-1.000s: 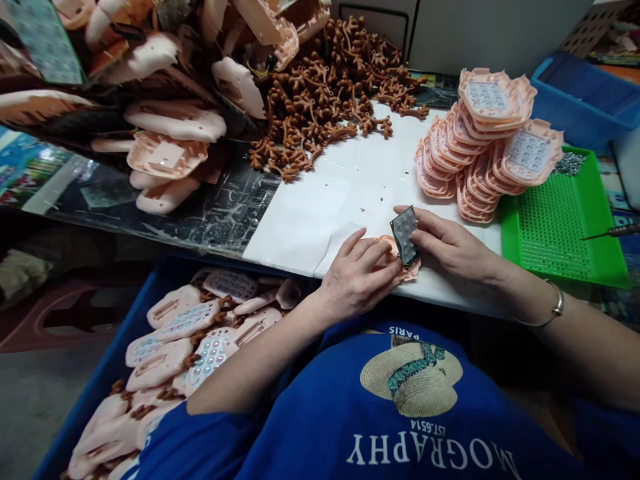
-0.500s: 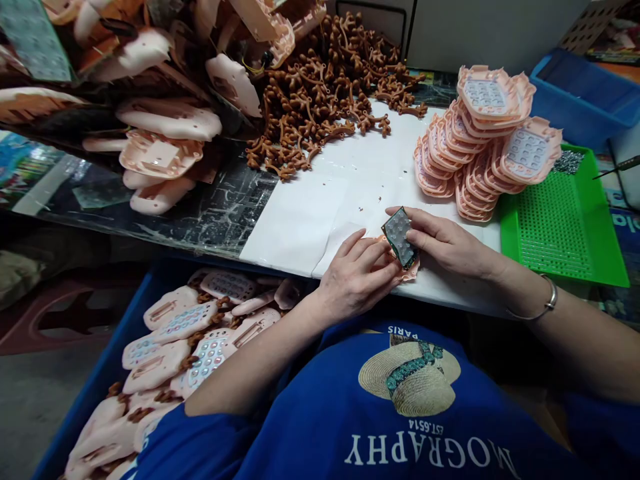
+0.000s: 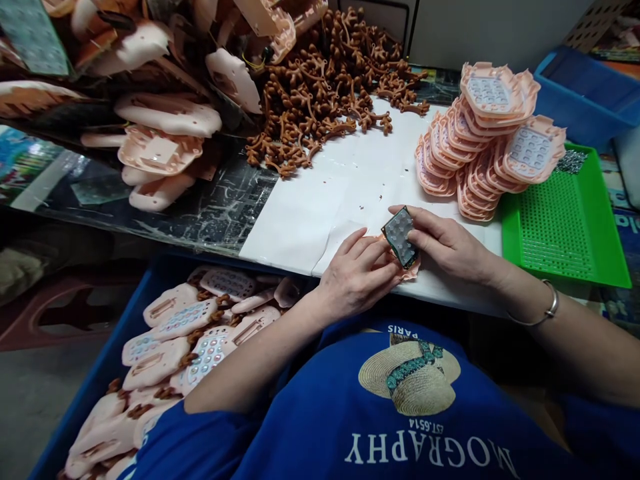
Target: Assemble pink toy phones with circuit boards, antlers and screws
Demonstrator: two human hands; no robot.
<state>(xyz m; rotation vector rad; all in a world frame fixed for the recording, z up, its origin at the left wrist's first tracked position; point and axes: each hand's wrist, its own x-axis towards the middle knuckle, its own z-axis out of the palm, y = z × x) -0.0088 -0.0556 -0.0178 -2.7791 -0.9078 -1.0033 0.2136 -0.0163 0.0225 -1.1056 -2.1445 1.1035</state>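
My right hand [image 3: 447, 247] pinches a small green circuit board [image 3: 400, 235] with a grey, bumpy rubber keypad on its face. The board is tilted above a pink plastic shell [image 3: 411, 272] at the table's front edge. Curled over the shell's left side is my left hand [image 3: 357, 272], its fingertips close to the board's lower left edge. The hand and the board hide most of the shell. To the right stand stacks of pink shells [image 3: 475, 143], with pale keypads showing in the top ones.
Brown plastic branch-shaped pieces [image 3: 320, 93] lie heaped at the back. A green tray [image 3: 560, 227] with small metal parts and a blue bin [image 3: 590, 93] stand right. More pink housings [image 3: 167, 117] pile up left. Below, a blue crate [image 3: 107, 350] holds pink keypad toys.
The view has shifted very slightly. Both hands, the circuit board and the shell stay in nearly the same places.
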